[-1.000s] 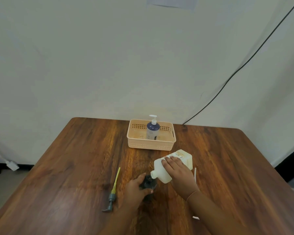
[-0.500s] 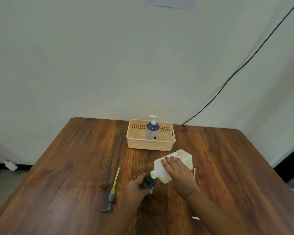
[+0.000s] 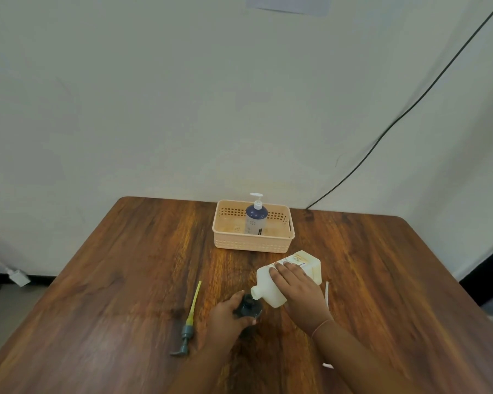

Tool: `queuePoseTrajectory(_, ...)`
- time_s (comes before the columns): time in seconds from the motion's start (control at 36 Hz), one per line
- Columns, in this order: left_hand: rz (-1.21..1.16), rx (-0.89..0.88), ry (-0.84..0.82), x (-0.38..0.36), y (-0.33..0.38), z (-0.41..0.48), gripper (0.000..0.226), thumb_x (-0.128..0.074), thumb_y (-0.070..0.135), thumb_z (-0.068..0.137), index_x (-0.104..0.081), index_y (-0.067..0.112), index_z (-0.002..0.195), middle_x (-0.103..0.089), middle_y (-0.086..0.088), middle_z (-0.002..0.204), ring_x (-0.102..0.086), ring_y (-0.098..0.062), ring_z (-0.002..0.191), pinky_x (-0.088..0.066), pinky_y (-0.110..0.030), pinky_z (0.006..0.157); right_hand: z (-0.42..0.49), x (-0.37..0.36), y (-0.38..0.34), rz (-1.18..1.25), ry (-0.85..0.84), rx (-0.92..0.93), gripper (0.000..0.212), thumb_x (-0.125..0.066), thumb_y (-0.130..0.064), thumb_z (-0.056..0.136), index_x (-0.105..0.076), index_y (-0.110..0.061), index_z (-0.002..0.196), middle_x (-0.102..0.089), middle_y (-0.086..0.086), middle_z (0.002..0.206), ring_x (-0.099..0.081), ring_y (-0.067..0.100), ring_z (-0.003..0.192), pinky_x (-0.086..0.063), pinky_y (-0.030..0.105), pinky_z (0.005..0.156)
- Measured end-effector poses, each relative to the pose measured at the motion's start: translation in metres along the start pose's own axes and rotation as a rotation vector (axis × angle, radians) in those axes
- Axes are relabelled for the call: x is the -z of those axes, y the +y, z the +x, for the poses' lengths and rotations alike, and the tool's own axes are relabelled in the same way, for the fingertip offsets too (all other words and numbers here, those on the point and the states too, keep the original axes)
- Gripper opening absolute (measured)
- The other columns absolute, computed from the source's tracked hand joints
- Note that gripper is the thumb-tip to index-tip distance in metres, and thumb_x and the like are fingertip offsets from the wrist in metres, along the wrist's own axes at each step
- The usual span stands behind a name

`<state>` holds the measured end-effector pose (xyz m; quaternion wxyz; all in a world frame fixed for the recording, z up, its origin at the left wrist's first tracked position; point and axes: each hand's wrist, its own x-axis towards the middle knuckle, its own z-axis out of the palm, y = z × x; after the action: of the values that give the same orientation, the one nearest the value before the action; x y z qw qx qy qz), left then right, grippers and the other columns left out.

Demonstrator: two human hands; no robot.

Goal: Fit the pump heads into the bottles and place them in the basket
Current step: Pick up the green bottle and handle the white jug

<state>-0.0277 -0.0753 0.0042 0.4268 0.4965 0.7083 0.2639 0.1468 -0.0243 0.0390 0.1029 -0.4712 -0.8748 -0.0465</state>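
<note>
A white squarish bottle (image 3: pixel 271 288) is tilted over on the wooden table (image 3: pixel 125 265), its open neck pointing at a dark object (image 3: pixel 249 307) in my left hand (image 3: pixel 228 315). My right hand (image 3: pixel 296 291) grips the white bottle from above. The dark object sits right at the bottle's neck; whether it is a pump head or a bottle I cannot tell. A grey pump head with a yellow tube (image 3: pixel 190 322) lies loose to the left. In the peach basket (image 3: pixel 252 244) stands a blue bottle with a white pump (image 3: pixel 256 216).
A thin white tube (image 3: pixel 327 294) lies on the table right of my right hand, with a white piece (image 3: pixel 328 365) at its near end. A black cable (image 3: pixel 410 106) runs down the wall behind the table's far right corner.
Hardly anything differs. Both hands stay where they were, with the dark object still at the white bottle's neck.
</note>
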Motion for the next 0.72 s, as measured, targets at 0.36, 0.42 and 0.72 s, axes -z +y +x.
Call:
queuePoseTrajectory(0.36,0.000,0.001,-0.010,-0.0014,-0.0027,0.0032,0.072,-0.071,0.020,0.078,-0.036,0.028,0.140,-0.047,0.005,0.140,-0.045,-0.016,0.125,-0.037,-0.038,0.106,0.0008,0.0042,-0.0015,-0.008,-0.024,-0.005,0.087,-0.094,-0.021,0.040,-0.058,-0.020,0.119,-0.067,0.003,0.118,-0.063,0.025,0.108,-0.039,0.037,0.090)
queuePoseTrajectory(0.42,-0.016,0.009,-0.003,-0.0017,-0.0025,0.0034,0.073,-0.072,0.019,0.077,-0.036,0.028,0.140,-0.047,0.005,0.140,-0.045,-0.016,0.125,-0.037,-0.038,0.106,0.0007,0.0047,-0.0020,-0.006,-0.026,-0.008,0.086,-0.094,-0.021,0.040,-0.058,-0.020,0.118,-0.067,0.003,0.118,-0.063,0.025,0.108,-0.036,0.036,0.090)
queuePoseTrajectory(0.72,-0.011,-0.015,-0.004,-0.0016,-0.0037,0.0024,0.072,-0.072,0.019,0.077,-0.037,0.027,0.140,-0.050,0.006,0.138,-0.046,-0.015,0.124,-0.038,-0.032,0.103,0.0012,0.0053,-0.0017,-0.021,-0.013,0.009,0.085,-0.094,-0.021,0.040,-0.060,-0.020,0.117,-0.067,0.002,0.117,-0.064,0.024,0.107,-0.050,0.039,0.086)
